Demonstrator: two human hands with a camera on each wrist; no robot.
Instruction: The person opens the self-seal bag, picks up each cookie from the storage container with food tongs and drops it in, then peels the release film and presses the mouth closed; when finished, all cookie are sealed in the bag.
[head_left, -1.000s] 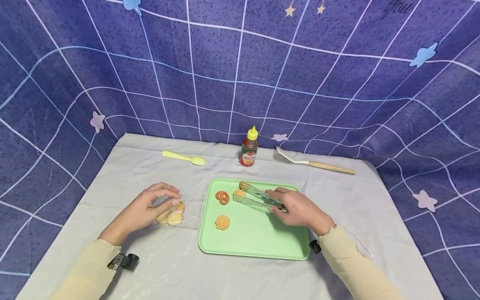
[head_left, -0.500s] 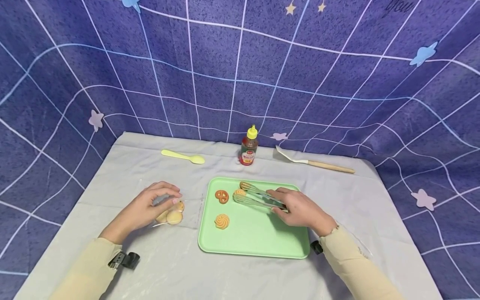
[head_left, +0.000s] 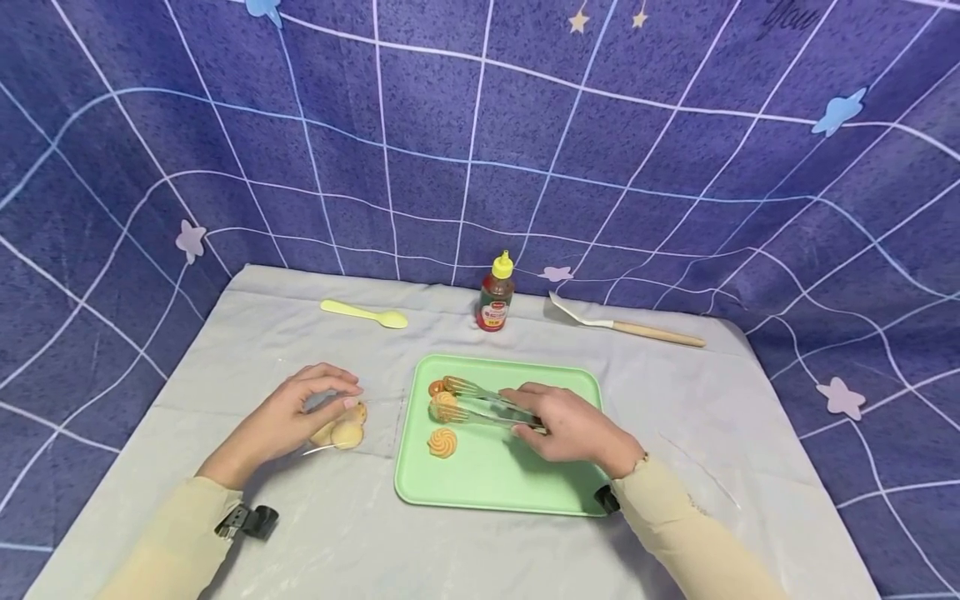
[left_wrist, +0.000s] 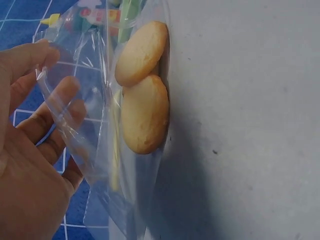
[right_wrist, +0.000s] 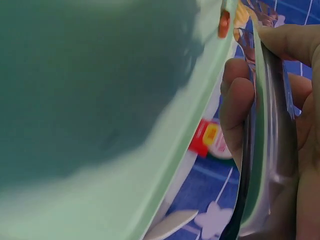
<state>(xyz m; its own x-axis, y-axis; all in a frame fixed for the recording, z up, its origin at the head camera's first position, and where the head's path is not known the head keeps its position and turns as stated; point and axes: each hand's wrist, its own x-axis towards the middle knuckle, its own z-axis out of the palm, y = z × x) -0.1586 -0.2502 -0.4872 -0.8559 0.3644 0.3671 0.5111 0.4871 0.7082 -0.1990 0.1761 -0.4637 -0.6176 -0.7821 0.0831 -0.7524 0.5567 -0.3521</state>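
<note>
Right fingers [right_wrist: 237, 100] curl round tongs [right_wrist: 274, 130]; a slack squeeze could drop the cookie [head_left: 446, 401] beyond them. Left fingers [head_left: 326, 385] pinch a bag [left_wrist: 94, 145].

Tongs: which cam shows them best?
Head view: it shows the tongs from their tips back to the right hand, with a swirl cookie between the tips; the hand covers the rear end. Right wrist gives a close-up of the grip, but the far ends sit small at the top edge. Left wrist: none I can make out.
</note>
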